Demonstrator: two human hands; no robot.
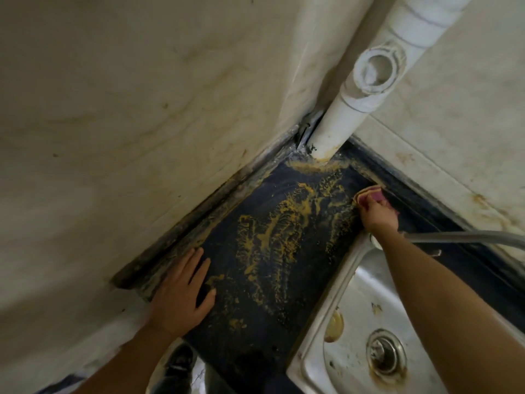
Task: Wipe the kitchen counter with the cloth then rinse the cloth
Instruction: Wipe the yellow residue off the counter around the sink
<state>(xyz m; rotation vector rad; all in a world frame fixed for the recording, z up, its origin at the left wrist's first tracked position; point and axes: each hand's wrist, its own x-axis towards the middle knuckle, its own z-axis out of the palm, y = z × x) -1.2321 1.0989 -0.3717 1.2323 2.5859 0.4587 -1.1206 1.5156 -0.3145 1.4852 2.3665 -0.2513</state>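
Cloth [369,193] in right hand [379,216] at counter [250,331] edge.

Cloth [369,192]: only a pink and yellow edge shows beyond the fingers of the right hand [379,214]; the rest lies under it. Sink [358,280]: cut off by the bottom and right edges. Metal spout [454,237]: leaves at the right edge, base hidden behind the right forearm. White pipe [335,123]: cut off at the top. Dark object [177,368] at the bottom edge: blurred, unidentifiable.
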